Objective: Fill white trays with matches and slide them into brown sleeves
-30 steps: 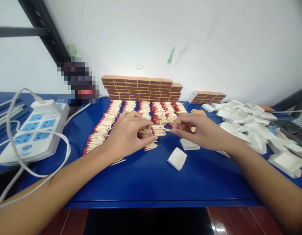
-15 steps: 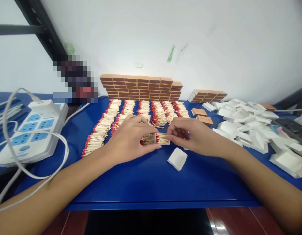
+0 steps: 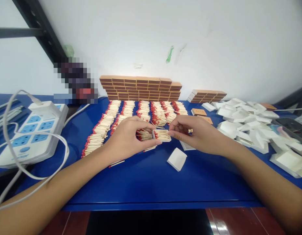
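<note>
A small white matchbox tray filled with red-tipped matches sits between my two hands above the blue table. My left hand curls round its left end, with a bunch of matches under the fingers. From the right, my right hand pinches the tray's other end, fingers closed. Rows of loose matches lie just behind both hands. Two white tray pieces lie near my right hand: one in front of it, the other partly under it.
A wall of stacked brown matchboxes lines the back, with a smaller stack to its right. A heap of white trays covers the right side. A power strip with white cables lies at the left. A phone lies far right.
Both hands and the tray have lifted slightly and shifted a little away from me. A few loose matches now show on the table under my left hand.
</note>
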`<state>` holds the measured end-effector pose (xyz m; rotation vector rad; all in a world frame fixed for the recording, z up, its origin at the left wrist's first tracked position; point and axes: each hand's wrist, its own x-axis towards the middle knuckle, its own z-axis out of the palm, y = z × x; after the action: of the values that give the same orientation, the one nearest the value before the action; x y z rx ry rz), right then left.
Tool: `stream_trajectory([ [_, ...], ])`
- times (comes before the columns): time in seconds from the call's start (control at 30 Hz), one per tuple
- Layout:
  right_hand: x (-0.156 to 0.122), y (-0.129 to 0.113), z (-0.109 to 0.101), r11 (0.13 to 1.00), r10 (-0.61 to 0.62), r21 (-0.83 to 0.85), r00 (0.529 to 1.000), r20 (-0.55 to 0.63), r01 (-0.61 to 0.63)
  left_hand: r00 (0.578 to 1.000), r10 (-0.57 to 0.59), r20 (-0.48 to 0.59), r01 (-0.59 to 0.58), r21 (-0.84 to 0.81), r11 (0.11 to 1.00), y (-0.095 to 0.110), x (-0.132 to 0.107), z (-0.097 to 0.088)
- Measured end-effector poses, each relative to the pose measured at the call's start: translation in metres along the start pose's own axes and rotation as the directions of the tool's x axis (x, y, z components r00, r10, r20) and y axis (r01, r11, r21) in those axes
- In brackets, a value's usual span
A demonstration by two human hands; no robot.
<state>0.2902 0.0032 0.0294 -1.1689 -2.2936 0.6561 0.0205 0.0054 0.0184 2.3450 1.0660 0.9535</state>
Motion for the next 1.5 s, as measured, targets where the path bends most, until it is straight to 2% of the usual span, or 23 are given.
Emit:
stream_trajectory([
  [0.2, 0.001, -0.003, 0.002, 1.0, -0.007, 0.021, 1.0, 0.022, 0.006, 1.0, 0.011, -0.011, -0.011, 0.02, 1.0, 0.002, -0.002, 0.0],
  [0.33, 0.002, -0.006, 0.005, 0.998, -0.064, 0.022, 0.998, 0.009, 0.064, 1.0, 0.019, -0.018, -0.019, 0.026, 0.999, 0.001, -0.002, 0.001],
  [0.47, 0.004, -0.004, 0.005, 0.996, -0.088, -0.012, 0.987, -0.137, 0.087, 0.998, 0.013, -0.059, -0.01, 0.047, 0.999, -0.001, 0.0, 0.0],
  [0.53, 0.006, 0.001, 0.005, 0.996, -0.068, -0.064, 0.973, -0.22, 0.055, 0.993, -0.007, -0.121, 0.017, 0.079, 0.997, -0.003, 0.001, -0.002],
  [0.6, 0.009, 0.01, 0.006, 0.991, -0.054, -0.132, 0.967, -0.25, 0.021, 0.983, -0.02, -0.184, 0.044, 0.13, 0.991, -0.004, 0.003, -0.004],
  [0.77, 0.02, 0.027, 0.014, 0.971, -0.09, -0.231, 0.987, -0.131, 0.058, 0.964, -0.005, -0.267, 0.072, 0.241, 0.968, -0.003, 0.006, -0.009],
  [0.87, 0.026, 0.029, 0.019, 0.967, -0.107, -0.241, 0.99, -0.09, 0.083, 0.962, 0.02, -0.271, 0.055, 0.266, 0.962, -0.003, 0.005, -0.008],
  [1.03, 0.028, 0.029, 0.02, 0.971, -0.058, -0.234, 0.997, -0.046, 0.046, 0.965, 0.014, -0.261, 0.06, 0.273, 0.96, -0.005, 0.005, -0.007],
  [1.2, 0.018, 0.032, 0.007, 0.968, -0.045, -0.247, 0.999, 0.02, 0.048, 0.972, 0.013, -0.234, 0.06, 0.302, 0.951, -0.007, 0.006, -0.009],
  [1.4, 0.008, 0.04, -0.013, 0.96, 0.052, -0.278, 0.998, 0.022, -0.044, 0.978, 0.023, -0.205, 0.048, 0.337, 0.94, -0.012, 0.004, -0.007],
  [1.5, 0.006, 0.04, -0.018, 0.963, 0.04, -0.269, 0.999, 0.022, -0.032, 0.982, 0.045, -0.185, 0.022, 0.347, 0.938, -0.015, 0.003, -0.004],
])
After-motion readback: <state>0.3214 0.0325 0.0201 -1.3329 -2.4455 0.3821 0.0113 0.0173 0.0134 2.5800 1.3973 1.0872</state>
